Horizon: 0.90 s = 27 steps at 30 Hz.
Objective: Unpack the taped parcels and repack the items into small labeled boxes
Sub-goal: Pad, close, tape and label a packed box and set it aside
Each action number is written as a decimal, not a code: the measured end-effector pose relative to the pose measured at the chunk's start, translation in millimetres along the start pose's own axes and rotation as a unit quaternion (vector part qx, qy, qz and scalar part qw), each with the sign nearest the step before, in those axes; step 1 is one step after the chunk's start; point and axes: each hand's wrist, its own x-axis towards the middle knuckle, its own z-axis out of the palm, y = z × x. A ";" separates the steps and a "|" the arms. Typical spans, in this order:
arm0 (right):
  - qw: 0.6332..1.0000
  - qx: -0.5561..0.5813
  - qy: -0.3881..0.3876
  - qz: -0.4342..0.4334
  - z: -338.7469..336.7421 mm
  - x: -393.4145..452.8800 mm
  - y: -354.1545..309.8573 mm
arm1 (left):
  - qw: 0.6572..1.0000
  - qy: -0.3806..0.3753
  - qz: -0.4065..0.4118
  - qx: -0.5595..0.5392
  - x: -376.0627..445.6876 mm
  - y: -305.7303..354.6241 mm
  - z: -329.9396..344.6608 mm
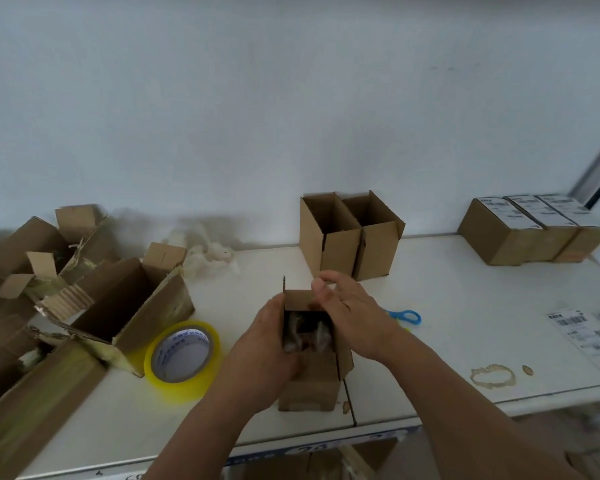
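The wrapped items (305,332) are blurring inside the small box (312,382); the label sheets (584,332) are staying unreadable, scissors (404,317) hiding half behind a wrist.

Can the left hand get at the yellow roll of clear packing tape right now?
Probably yes: the yellow tape roll lies flat, uncovered, just left of the left hand, but that hand first has to let go of the small open cardboard box.

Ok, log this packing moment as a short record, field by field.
left hand: holds the side of the small open box
right hand: pinches the box's far top flap
box contents: wrapped items, too blurred to name
tape roll: flat on the table, left of the box
empty boxes: two, open, behind
labeled boxes: three, closed, far right
scissors: partly hidden by the right hand
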 end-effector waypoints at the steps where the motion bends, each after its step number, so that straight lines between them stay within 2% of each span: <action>1: 1.000 0.010 -0.002 0.003 2.6 0.0 -2.0 | 1.000 -0.004 0.000 -0.012 0.5 1.5 2.3; 4: 0.999 0.035 -0.001 -0.018 15.2 1.7 -1.6 | 0.998 -0.030 0.009 -0.046 1.8 7.8 10.8; 8: 0.992 0.119 0.028 -0.013 24.0 5.3 2.9 | 0.993 -0.084 -0.048 -0.072 2.4 15.7 11.7; 10: 0.984 0.170 0.050 -0.008 22.0 3.7 3.3 | 0.988 -0.058 -0.062 -0.126 4.8 16.3 9.8; 14: 0.969 0.219 0.116 -0.008 23.9 0.3 4.6 | 0.990 -0.012 -0.067 -0.120 7.2 7.2 12.8; 18: 0.958 0.245 0.133 0.061 32.6 -1.3 9.0 | 0.988 0.011 -0.071 -0.139 7.2 0.9 19.4; 21: 0.968 0.211 0.095 0.103 38.5 -3.5 10.5 | 0.965 0.030 -0.126 -0.227 3.2 0.0 24.5; 24: 0.966 0.210 0.078 0.130 42.5 -5.4 8.8 | 0.919 0.026 -0.189 -0.346 0.1 2.2 27.2; 27: 0.958 0.231 0.072 0.151 43.7 -6.0 6.8 | 0.898 0.030 -0.216 -0.382 -1.6 2.4 29.6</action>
